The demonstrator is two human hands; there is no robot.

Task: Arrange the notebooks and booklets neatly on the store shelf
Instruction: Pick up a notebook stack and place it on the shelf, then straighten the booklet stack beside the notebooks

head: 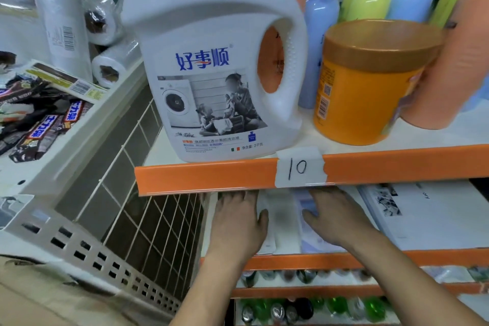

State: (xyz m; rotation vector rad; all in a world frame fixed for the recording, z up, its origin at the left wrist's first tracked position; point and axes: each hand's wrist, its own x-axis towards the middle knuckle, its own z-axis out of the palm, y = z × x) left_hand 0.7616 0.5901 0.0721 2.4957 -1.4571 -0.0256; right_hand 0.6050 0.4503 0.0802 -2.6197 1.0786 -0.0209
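Both my hands reach into the shelf level under the orange rail marked "10". My left hand (236,222) lies flat, palm down, on a white booklet (267,235) at the shelf's left end. My right hand (336,217) presses with straight fingers on a pale blue booklet (311,242). A stack of large white notebooks (428,217) with a dark picture on the cover lies to the right. The fingertips of both hands are hidden behind the rail.
On the upper shelf stand a white detergent jug (211,61), an orange tub (367,82) and coloured bottles (320,21). A white bin (79,140) with snack bars sits to the left, beside a wire basket (148,209). Bottles (317,307) fill the shelves below.
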